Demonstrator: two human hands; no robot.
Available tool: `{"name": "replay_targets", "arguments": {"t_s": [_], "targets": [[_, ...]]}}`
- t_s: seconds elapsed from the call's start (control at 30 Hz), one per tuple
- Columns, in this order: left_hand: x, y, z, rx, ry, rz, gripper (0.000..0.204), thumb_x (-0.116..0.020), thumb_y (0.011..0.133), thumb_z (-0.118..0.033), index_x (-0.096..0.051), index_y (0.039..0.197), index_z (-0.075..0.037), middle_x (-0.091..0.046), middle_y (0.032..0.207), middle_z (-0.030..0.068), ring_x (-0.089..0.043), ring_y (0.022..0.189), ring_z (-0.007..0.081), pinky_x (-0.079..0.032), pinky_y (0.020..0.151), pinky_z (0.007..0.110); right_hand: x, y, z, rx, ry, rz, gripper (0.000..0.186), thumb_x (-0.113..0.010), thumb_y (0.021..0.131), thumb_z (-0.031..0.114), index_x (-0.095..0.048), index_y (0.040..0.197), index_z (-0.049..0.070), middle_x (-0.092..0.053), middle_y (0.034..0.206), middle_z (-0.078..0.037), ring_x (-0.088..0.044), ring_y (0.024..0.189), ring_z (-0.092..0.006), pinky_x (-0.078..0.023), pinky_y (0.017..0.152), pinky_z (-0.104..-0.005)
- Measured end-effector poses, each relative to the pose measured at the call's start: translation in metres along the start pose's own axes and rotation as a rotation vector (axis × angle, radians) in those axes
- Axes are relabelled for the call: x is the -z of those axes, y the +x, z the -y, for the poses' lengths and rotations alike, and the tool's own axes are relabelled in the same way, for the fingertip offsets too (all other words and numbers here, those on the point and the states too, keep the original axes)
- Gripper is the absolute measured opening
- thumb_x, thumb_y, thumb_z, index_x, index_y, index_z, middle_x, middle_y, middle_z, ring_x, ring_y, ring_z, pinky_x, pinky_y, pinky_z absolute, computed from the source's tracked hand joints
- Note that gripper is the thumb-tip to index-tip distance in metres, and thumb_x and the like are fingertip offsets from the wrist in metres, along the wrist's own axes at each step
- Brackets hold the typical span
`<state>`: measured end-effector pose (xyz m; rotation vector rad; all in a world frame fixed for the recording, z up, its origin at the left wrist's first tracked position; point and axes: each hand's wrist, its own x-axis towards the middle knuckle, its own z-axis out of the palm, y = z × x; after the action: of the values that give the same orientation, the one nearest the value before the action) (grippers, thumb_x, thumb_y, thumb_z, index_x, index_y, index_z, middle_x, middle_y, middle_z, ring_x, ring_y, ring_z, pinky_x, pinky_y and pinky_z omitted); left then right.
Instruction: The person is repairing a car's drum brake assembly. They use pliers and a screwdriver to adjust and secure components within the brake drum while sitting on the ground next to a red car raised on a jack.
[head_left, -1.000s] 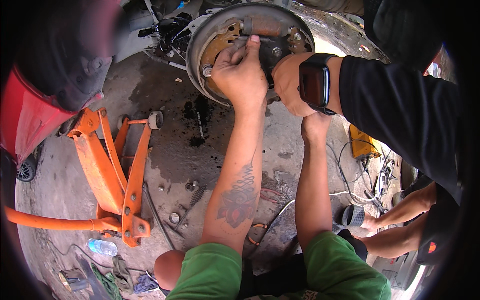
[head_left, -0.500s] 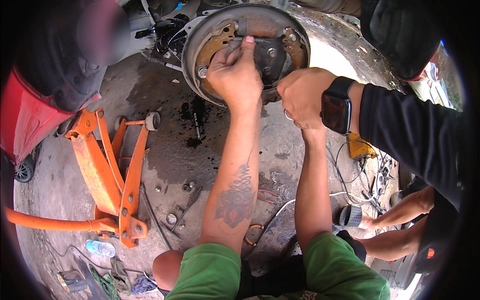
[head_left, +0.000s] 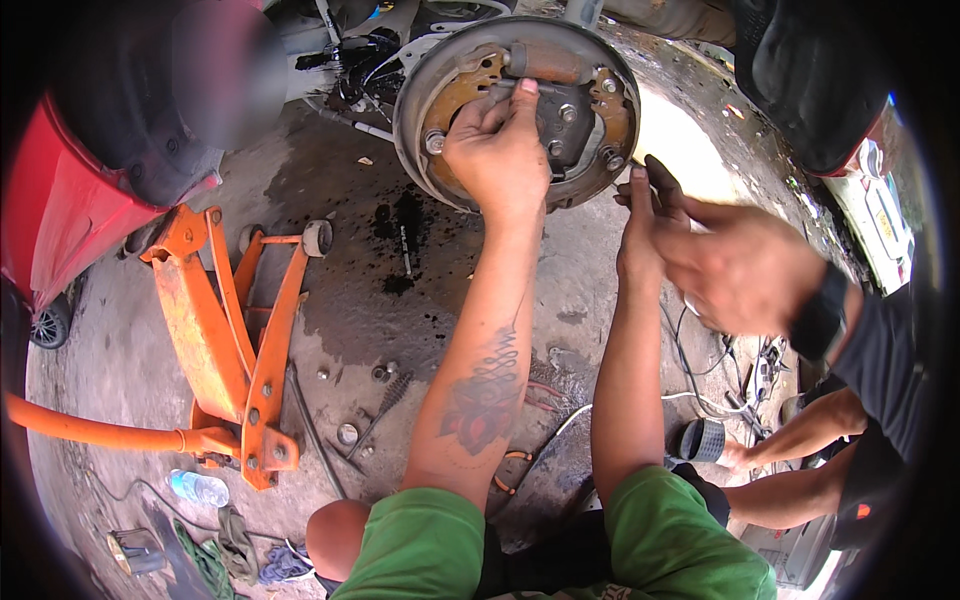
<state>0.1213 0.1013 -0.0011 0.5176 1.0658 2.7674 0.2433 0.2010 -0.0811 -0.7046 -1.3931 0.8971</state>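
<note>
A round drum brake assembly (head_left: 590, 185) with rusty brown brake shoes (head_left: 470, 85) and a rusty wheel cylinder (head_left: 550, 62) stands in front of me at the top. My left hand (head_left: 500, 150) is closed at its left inner side, fingers curled and thumb up against a thin rod below the cylinder. What lies inside the curled fingers is hidden. Right of the brake's lower edge, apart from it, is my right hand (head_left: 640, 235), thumb pointing up. A co-worker's blurred hand (head_left: 740, 265) overlaps it and covers most of its fingers.
An orange floor jack (head_left: 215, 350) stands at left beside a red vehicle panel (head_left: 90, 210). Tools, including a long metal bar (head_left: 312, 430) and orange-handled pliers (head_left: 512, 470), lie on the concrete. A water bottle (head_left: 198, 488) and cloths (head_left: 235, 550) lie lower left. Cables (head_left: 690, 350) run at right.
The co-worker's hand has drawn away from the brake, down and to the right, uncovering part of my right hand. My left hand keeps its grip at the brake. The view has shifted slightly.
</note>
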Motion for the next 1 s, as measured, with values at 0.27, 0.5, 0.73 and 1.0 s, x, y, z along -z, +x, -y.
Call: {"name": "replay_targets", "arguments": {"t_s": [0.27,0.5,0.73,1.0], "targets": [[-0.003,0.001,0.003,-0.042,-0.061,-0.028,0.016,-0.08,0.09,-0.005,-0.07,0.089,0.007,-0.068,0.069,0.0014,-0.053,0.061,0.0033,-0.041,0.058,0.02,-0.01,-0.009,0.043,0.58,-0.371,0.038,0.034,-0.084,0.082,0.013,-0.076,0.115,0.01,-0.065,0.099,-0.009,-0.066,0.092,-0.0243,-0.053,0.08,-0.0369],[-0.003,0.001,0.004,-0.039,-0.07,-0.029,0.016,-0.08,0.09,-0.005,-0.071,0.092,0.008,-0.067,0.07,-0.0003,-0.052,0.061,0.0037,-0.042,0.058,0.02,-0.001,0.005,0.047,0.636,-0.438,0.152,0.03,-0.086,0.078,0.014,-0.08,0.108,0.012,-0.064,0.098,-0.008,-0.065,0.093,-0.0272,-0.052,0.08,-0.0386],[-0.005,0.001,0.004,-0.053,-0.074,-0.052,0.018,-0.08,0.09,-0.005,-0.071,0.096,0.01,-0.068,0.072,0.0018,-0.055,0.063,0.0044,-0.044,0.059,0.02,0.001,0.008,0.049,0.642,-0.432,0.224,0.035,-0.087,0.076,0.013,-0.08,0.11,0.014,-0.06,0.098,-0.008,-0.062,0.093,-0.0245,-0.053,0.08,-0.0369],[-0.004,0.0,0.003,-0.027,-0.066,-0.061,0.021,-0.08,0.09,-0.005,-0.071,0.101,0.009,-0.074,0.079,0.0074,-0.062,0.067,0.0063,-0.048,0.063,0.02,-0.029,-0.018,0.044,0.397,-0.351,-0.127,0.035,-0.088,0.079,0.023,-0.068,0.103,0.007,-0.068,0.091,-0.009,-0.07,0.081,-0.0251,-0.055,0.074,-0.0374]]}}
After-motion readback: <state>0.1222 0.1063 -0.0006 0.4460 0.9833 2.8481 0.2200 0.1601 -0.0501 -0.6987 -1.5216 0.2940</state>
